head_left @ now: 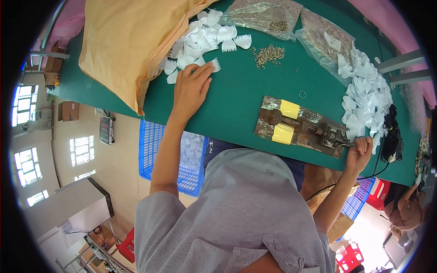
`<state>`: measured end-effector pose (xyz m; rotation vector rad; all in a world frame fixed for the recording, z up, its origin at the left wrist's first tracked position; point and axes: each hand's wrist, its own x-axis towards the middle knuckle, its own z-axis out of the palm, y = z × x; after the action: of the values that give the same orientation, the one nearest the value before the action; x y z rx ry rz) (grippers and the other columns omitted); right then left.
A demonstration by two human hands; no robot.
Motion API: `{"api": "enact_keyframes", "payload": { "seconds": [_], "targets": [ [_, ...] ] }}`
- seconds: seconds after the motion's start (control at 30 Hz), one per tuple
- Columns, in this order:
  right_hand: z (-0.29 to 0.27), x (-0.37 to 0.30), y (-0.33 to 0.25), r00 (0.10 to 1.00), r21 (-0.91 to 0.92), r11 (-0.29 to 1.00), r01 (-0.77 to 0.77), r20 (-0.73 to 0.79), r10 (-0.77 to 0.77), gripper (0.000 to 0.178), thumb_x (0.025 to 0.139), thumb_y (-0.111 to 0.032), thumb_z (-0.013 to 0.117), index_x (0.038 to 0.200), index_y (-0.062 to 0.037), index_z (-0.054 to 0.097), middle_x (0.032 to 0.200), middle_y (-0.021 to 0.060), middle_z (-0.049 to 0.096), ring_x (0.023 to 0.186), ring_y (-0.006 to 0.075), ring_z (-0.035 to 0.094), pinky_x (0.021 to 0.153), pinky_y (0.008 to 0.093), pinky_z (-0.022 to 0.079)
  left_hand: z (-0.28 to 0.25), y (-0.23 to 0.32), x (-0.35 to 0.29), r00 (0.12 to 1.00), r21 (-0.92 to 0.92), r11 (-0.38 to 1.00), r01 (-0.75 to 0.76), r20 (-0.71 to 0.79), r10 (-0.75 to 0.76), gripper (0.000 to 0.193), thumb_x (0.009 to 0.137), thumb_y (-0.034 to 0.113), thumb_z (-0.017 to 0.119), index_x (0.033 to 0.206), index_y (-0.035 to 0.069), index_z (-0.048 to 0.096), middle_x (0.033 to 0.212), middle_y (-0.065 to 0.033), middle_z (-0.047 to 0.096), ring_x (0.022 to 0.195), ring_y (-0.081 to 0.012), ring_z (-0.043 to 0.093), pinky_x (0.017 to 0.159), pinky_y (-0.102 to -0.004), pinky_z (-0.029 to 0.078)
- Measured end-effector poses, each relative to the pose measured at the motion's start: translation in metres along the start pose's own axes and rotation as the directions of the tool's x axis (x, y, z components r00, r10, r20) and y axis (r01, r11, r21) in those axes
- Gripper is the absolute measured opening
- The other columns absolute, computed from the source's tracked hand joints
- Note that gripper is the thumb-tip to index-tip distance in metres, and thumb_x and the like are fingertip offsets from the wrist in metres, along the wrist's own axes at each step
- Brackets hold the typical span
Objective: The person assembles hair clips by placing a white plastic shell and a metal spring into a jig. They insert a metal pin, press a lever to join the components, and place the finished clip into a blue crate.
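Note:
My left hand (193, 88) lies on the green table with its fingers stretched out, fingertips touching a white toothed piece (215, 66). That piece is at the edge of a loose heap of similar pieces (200, 38), shaped like claw hair clip halves. My right hand (359, 154) is closed at the right end of a metal hand-operated fixture (314, 131); what its fingers pinch is hidden. The fixture sits on a board with two yellow pads (283, 133). Just beyond my right hand spreads a second heap of white toothed pieces (366, 91).
A large brown paper bag (123, 41) lies at the left. Small metal springs (268, 55) are piled at the far middle, near clear bags (261, 16). A metal ring (302, 94) lies beyond the fixture. A black cable (392, 141) is at the right; a blue basket (150, 148) stands below.

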<state>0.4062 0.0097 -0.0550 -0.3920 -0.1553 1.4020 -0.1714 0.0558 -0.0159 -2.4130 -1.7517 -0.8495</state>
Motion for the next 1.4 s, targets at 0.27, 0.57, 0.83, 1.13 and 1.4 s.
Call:
{"api": "enact_keyframes", "payload": {
  "seconds": [0.27, 0.57, 0.83, 1.13, 1.4],
  "targets": [
    [-0.001, -0.020, -0.028, 0.998, 0.042, 0.998, 0.040, 0.054, -0.042, 0.029, 0.115, -0.018, 0.047, 0.090, -0.0038, 0.053, 0.064, -0.0033, 0.034, 0.053, 0.0082, 0.033, 0.058, 0.0263, 0.038, 0.029, -0.003, 0.043, 0.959, 0.218, 0.935, -0.281, 0.017, 0.284, 0.018, 0.087, 0.014, 0.075, 0.103, 0.007, 0.070, 0.100, -0.0077, 0.065, 0.101, -0.0274, 0.059, 0.088, -0.0425, 0.048],
    [0.037, -0.027, 0.022, 0.832, -0.916, 0.383, 0.122, -0.115, -0.542, 0.021, 0.106, -0.018, 0.064, 0.097, 0.0000, 0.072, 0.076, 0.0006, 0.058, 0.069, 0.0103, 0.057, 0.067, 0.0260, 0.046, -0.011, 0.019, 0.023, 0.957, -0.453, 0.845, 0.283, 0.079, -0.278, 0.017, 0.110, 0.012, 0.054, 0.118, -0.001, 0.064, 0.092, -0.0123, 0.069, 0.068, -0.0179, 0.066, 0.065, -0.0305, 0.052],
    [0.074, -0.024, 0.001, 0.919, -0.787, -0.617, -0.002, 0.242, -0.312, 0.022, 0.083, -0.024, 0.084, 0.096, -0.0080, 0.078, 0.096, 0.0071, 0.076, 0.089, 0.0236, 0.073, 0.081, 0.0352, 0.056, -0.028, 0.103, 0.000, 0.819, -0.763, 0.314, 0.565, 0.566, -0.096, 0.031, 0.094, -0.010, 0.069, 0.124, -0.004, 0.065, 0.115, -0.0084, 0.068, 0.102, -0.0126, 0.067, 0.083, -0.0260, 0.056],
    [0.025, 0.031, 0.048, 0.974, -0.840, -0.534, 0.094, 0.188, -0.124, 0.015, 0.076, -0.026, 0.076, 0.083, -0.0135, 0.079, 0.083, 0.0089, 0.076, 0.080, 0.0313, 0.074, 0.071, 0.0433, 0.059, -0.015, 0.123, -0.017, 0.940, -0.551, 0.831, 0.071, 0.317, 0.130, 0.012, 0.095, 0.002, 0.072, 0.105, -0.004, 0.071, 0.100, -0.0095, 0.068, 0.088, -0.0195, 0.064, 0.080, -0.0323, 0.052],
    [0.053, 0.026, 0.023, 0.993, -0.860, -0.497, -0.117, -0.115, -0.036, 0.020, 0.066, -0.032, 0.089, 0.079, -0.0169, 0.084, 0.076, 0.0025, 0.077, 0.075, 0.0228, 0.076, 0.065, 0.0395, 0.059, -0.002, 0.166, 0.016, 0.860, -0.151, 0.870, -0.470, 0.141, 0.489, 0.017, 0.100, 0.026, 0.075, 0.099, 0.010, 0.081, 0.088, -0.0146, 0.071, 0.088, -0.0339, 0.062, 0.077, -0.0473, 0.053]
  ]
}}
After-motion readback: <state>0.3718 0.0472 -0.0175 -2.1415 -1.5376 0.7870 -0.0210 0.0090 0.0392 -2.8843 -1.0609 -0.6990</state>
